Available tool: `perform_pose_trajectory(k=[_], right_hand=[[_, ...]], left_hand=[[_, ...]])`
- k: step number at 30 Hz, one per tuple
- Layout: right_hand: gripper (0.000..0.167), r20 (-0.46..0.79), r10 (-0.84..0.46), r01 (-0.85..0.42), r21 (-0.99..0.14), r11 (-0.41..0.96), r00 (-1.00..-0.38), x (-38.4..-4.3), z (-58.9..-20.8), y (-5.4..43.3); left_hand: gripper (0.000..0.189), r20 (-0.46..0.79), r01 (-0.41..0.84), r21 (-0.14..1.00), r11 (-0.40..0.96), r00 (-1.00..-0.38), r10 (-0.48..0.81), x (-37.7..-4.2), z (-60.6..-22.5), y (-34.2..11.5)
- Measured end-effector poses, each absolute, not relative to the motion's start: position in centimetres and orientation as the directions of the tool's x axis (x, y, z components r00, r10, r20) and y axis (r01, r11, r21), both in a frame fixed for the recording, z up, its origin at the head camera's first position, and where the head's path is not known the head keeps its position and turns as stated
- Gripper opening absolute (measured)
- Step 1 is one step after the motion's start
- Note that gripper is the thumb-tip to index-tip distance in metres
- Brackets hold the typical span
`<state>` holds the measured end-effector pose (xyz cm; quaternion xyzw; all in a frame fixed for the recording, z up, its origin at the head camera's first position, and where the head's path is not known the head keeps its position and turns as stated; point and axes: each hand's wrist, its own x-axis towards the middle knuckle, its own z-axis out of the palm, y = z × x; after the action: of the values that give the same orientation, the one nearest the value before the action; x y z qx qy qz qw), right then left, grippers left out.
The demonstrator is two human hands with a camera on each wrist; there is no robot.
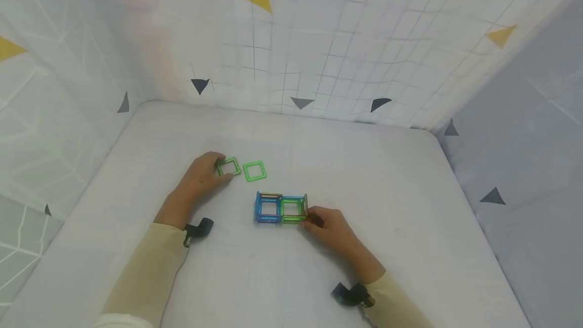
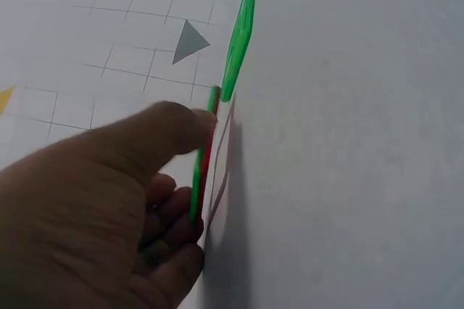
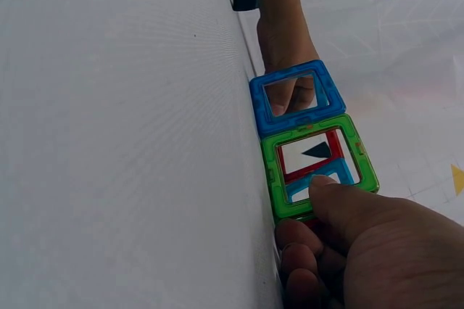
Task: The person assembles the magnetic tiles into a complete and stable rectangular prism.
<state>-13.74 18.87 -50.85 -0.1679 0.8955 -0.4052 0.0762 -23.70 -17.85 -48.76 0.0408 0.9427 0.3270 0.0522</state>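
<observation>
My left hand (image 1: 200, 175) pinches a green square magnetic tile (image 1: 238, 170) between thumb and fingers; the left wrist view shows a red edge along its underside. Just right of it lies a second green square tile (image 1: 246, 172). Nearer to me stands a two-cell box of magnetic tiles, with a blue tile (image 3: 328, 91) and a green tile (image 3: 272, 172) side by side on its near face. Red and light blue tiles show through the green frame. My right hand (image 1: 334, 227) grips the box's right end, thumb against the green tile, other fingers low beside it.
The pieces lie on a white-covered table (image 1: 391, 176). Pale walls (image 1: 319, 24) with grid lines and scattered triangles close it in at the back and both sides. A dark wrist camera (image 1: 200, 228) sits on the left wrist, another camera (image 1: 348, 295) on the right.
</observation>
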Motion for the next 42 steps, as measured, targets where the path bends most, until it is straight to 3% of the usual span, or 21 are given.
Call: perform_pose_trajectory(k=[12, 21, 32, 42], right_hand=[[0.018, -0.004, -0.355, -0.235, -0.742, 0.628, -0.935, -13.7, -50.6, 18.8], [0.018, -0.008, -0.350, -0.231, -0.735, 0.637, -0.937, -13.7, -50.6, 18.7], [0.019, -0.011, -0.349, -0.227, -0.740, 0.633, -0.937, -13.7, -50.6, 18.8], [0.020, -0.004, -0.358, -0.240, -0.735, 0.634, -0.934, -13.7, -50.5, 18.7]], left_hand=[[0.065, -0.109, 0.033, 0.688, 0.725, -0.983, 0.148, -22.5, -46.5, -16.4], [0.064, -0.056, 0.152, 0.726, 0.670, -0.959, 0.278, -20.4, -45.0, -14.2], [0.061, -0.018, 0.250, 0.698, 0.672, -0.931, 0.364, -17.4, -42.6, -11.9], [0.058, 0.016, 0.337, 0.657, 0.674, -0.901, 0.434, -16.0, -43.6, -10.5]])
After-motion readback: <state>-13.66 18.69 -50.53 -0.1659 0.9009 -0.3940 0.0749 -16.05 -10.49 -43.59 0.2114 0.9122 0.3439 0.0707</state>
